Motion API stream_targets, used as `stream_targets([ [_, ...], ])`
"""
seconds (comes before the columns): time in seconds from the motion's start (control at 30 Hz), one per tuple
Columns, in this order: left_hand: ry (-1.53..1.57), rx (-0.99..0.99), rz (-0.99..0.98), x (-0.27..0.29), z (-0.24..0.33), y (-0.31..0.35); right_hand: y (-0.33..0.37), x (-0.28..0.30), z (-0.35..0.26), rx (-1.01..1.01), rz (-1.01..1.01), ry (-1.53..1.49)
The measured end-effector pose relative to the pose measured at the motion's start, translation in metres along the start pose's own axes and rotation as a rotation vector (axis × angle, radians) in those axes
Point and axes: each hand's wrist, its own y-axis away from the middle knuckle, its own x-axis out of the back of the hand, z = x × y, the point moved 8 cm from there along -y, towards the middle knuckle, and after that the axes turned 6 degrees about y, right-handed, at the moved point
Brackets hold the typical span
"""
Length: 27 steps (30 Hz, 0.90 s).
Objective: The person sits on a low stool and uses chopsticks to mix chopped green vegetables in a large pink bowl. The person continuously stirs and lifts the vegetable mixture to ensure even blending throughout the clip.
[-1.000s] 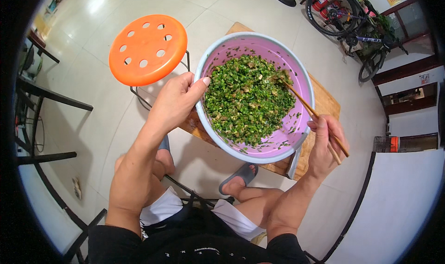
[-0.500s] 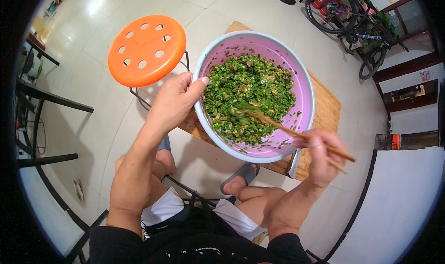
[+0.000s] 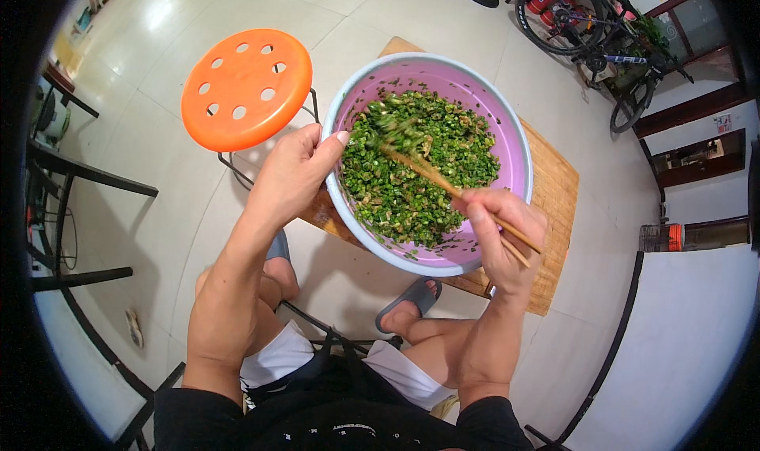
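A large basin (image 3: 513, 162), pink inside with a pale blue rim, holds a chopped green filling (image 3: 431, 162) flecked with brown bits. My left hand (image 3: 297, 162) grips the basin's left rim, thumb over the top and fingers hidden outside. Closed round a pair of wooden chopsticks (image 3: 443, 183), my right hand (image 3: 507, 233) is over the basin's near right side. The chopstick tips are buried in the filling left of the middle, where a clump is lifted and blurred by motion.
Under the basin is a wooden board (image 3: 558, 214). An orange round stool (image 3: 247, 87) with holes in its seat stands left of it. A bicycle (image 3: 606, 51) is at the far right. Dark metal frames (image 3: 87, 170) line the left side.
My right hand has moved left and slightly up with the chopsticks. Their tips have shifted up and left through the filling, raising a clump. My left hand stays on the rim.
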Motion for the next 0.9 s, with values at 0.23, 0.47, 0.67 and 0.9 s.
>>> stream_targets([
  [0.23,-0.001,-0.017,0.032,0.002,0.002,0.001,0.02,0.049,0.012,-0.149,0.084,-0.158],
  [0.47,-0.028,-0.013,0.039,0.0,0.007,0.001,0.024,0.064,0.029,-0.195,0.372,-0.127],
  [0.67,-0.021,-0.023,0.045,0.001,0.011,0.004,0.004,0.016,-0.01,0.146,-0.029,0.01],
  [0.9,0.012,-0.008,0.034,0.0,0.01,0.005,0.019,0.06,0.028,-0.157,0.201,0.051],
])
